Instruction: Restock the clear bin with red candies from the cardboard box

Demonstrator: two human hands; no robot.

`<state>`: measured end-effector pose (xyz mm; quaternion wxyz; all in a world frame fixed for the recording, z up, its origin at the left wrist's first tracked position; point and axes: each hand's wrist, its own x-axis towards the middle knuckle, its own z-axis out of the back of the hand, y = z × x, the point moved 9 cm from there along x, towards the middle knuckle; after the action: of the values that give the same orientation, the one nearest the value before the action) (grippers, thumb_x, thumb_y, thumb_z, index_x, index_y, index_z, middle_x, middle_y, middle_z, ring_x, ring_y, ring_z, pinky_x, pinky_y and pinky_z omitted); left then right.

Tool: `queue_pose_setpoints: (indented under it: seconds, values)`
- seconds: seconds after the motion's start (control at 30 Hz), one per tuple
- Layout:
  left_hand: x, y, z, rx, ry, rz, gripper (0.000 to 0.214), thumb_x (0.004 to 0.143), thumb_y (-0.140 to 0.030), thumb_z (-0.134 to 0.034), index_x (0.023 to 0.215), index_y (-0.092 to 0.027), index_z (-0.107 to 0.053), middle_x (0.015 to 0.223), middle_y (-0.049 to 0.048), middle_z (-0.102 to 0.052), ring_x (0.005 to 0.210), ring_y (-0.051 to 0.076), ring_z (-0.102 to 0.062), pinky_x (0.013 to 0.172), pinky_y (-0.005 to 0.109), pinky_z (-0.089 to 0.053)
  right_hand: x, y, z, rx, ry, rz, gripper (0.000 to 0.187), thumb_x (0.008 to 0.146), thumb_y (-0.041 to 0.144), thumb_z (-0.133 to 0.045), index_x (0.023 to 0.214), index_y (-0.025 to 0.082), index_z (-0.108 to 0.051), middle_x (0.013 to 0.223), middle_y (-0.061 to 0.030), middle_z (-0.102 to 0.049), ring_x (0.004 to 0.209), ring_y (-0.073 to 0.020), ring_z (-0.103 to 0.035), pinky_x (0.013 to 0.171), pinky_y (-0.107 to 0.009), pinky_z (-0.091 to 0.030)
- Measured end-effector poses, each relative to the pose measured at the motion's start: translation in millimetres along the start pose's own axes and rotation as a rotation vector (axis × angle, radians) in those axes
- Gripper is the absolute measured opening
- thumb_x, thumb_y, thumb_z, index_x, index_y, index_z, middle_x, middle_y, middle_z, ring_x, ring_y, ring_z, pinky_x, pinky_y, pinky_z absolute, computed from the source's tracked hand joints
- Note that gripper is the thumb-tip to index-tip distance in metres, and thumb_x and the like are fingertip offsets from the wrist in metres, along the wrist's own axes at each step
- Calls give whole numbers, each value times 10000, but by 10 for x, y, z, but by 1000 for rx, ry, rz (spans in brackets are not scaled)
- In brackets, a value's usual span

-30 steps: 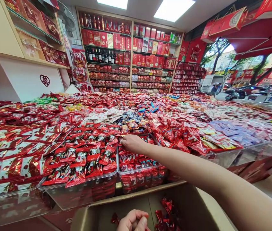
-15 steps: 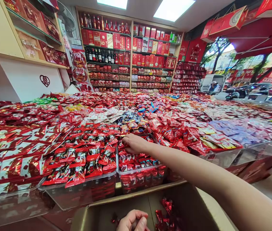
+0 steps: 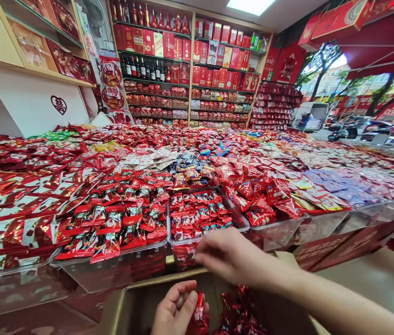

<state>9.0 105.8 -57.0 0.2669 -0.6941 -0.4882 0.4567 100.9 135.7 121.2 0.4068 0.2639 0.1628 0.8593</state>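
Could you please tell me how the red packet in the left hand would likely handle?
The red packet is probably light, being small beside the left hand. Its gloss suggests it may be slippery and would likely crinkle if squeezed.

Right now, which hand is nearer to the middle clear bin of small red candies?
Right. The right hand overlaps the bin at its front edge in the picture; the left hand is lower, over the cardboard box, holding a red packet.

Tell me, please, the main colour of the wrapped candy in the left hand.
Shiny red. The wrapped candy in the left hand shows in the head view.
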Motion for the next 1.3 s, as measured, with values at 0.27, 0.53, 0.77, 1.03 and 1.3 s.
queue_pose_setpoints:
  seconds: [0.27, 0.53, 0.77, 1.03, 1.3]
  values:
    - [-66, -94, -24, -8, -5, -50, 196, 576, -225, -733, 743, -149, -664, 646, 1, -706, 624, 120, -623, 607, 187, -472, -758, -465, -1036, 485, 66, -428, 309, 673, 458, -569, 679, 150, -558, 582, 21, -532, 534, -88, -448, 486, -193, -340]
    - [-98, 12, -114, -103, 62, 72, 183, 672, -211, -659, 844, -152, -640, 684, 24, -710, 685, 170, -646, 584, 236, -486, -887, -551, -1338, 1082, 91, -634, 314, 636, 440, -607, 676, 145, -507, 548, 33, -523, 453, -84, -488, 455, -207, -397]
    - [-119, -47, -167, -121, 98, 71, 208, 791, -255, -522, 972, -164, -569, 897, 59, -694, 871, 187, -614, 710, 275, -476, -921, -451, -786, 200, -174, -291, 208, 821, 251, -409, 766, 158, -586, 622, -26, -575, 572, -108, -493, 552, -230, -392]
    - [-224, -77, -287, -98, 165, 87, 292, 748, -180, -571, 1033, -192, -508, 1030, 73, -653, 1005, 205, -549, 796, 303, -443, -933, -236, -648, -11, -259, -73, 226, 799, 129, -409, 972, 169, -548, 831, -71, -585, 742, -145, -503, 641, -275, -428]
    - [-184, -42, -305, -44, 236, 82, 334, 753, -152, -562, 1069, -196, -463, 1046, 81, -646, 981, 208, -571, 793, 307, -469, -1034, -514, -703, 490, -363, -387, 169, 764, 209, -500, 927, 176, -528, 786, -30, -580, 680, -117, -535, 625, -240, -460]
